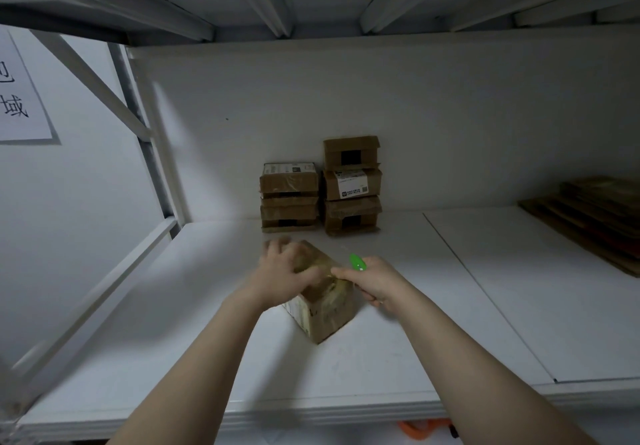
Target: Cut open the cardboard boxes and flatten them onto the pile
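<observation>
- Bracing left hand (282, 273) grips the box (323, 306), on the shelf (450, 306) before you
- Right hand (375, 285) clasps your green cutter (357, 263) at its top
- Keep left fingers off the seam; cut away

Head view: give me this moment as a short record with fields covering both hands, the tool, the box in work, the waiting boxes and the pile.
left hand: holds the taped box from above
right hand: grips the green cutter at the box's top
taped box: looks closed, on the white shelf
waiting boxes: five at the back, stacked two and three
flattened pile: far right of the shelf
</observation>
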